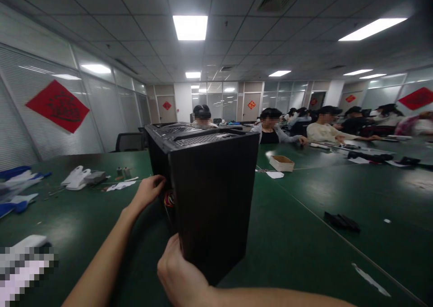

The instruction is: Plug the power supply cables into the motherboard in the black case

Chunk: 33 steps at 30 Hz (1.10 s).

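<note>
A black computer case (216, 199) stands upright on the green table in front of me, with a mesh vent on its top. Through its left side a bundle of coloured wires (169, 199) shows. My left hand (153, 190) has its fingers curled on the case's left side, near those wires; its fingertips are partly hidden. Lower down, my right hand (182, 268) grips the near left edge of the case, its fingers mostly out of sight behind that edge.
On the green table (291, 248) lie a white plastic bag (77, 177), a cardboard box (282, 163), black strips (342, 221) and a torn white strip (371, 280). Blue and clear packaging (16, 190) sits far left. Several people sit across the table, behind the case and to the right.
</note>
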Motion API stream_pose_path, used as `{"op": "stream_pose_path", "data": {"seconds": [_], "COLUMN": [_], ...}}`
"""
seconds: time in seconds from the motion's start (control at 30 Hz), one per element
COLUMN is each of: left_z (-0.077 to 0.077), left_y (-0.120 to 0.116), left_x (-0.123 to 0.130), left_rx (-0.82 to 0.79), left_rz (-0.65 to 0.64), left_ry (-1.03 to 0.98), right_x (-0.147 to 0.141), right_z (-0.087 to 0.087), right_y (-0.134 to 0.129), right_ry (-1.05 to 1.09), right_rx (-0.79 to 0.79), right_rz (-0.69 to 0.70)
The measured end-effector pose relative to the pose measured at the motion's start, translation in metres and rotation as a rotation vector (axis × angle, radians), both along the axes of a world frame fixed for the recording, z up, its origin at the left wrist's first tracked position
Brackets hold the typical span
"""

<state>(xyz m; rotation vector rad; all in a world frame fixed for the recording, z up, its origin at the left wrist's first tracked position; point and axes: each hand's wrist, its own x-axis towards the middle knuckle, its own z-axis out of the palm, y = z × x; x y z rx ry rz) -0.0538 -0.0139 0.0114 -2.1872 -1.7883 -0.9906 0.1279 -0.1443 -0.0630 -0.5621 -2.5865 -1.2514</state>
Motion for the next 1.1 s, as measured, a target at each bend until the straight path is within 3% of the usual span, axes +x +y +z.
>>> {"op": "stream_pose_path", "data": {"seconds": [0.17,0.3,0.53,0.77,1.1], "left_z": [-0.019,-0.029,-0.04,-0.045,-0.05], "left_y": [0.015,0.019,0.014,0.001,-0.062], "left_x": [0.002,0.019,0.066,0.09,0.107], "left_rx": [-0.134,-0.095,0.05,0.089,0.077], "left_rz": [-0.152,-0.191,-0.089,0.03,0.02], "left_ry": [0.12,0.249,0.367,0.349,0.404], "right_x": [0.058,0.114,0.19,0.222,0.244], "right_z": [0.004,0.018,0.03,0.03,0.024], "right_y": [0.016,0.041,0.107,0.145,0.16], "right_ry": [0.135,0.119,0.216,0.233,0.269], "right_rx": [0.112,0.118,0.139,0.106,0.051], "right_rz": [-0.082,-0.117,0.022,0.132,0.028]}}
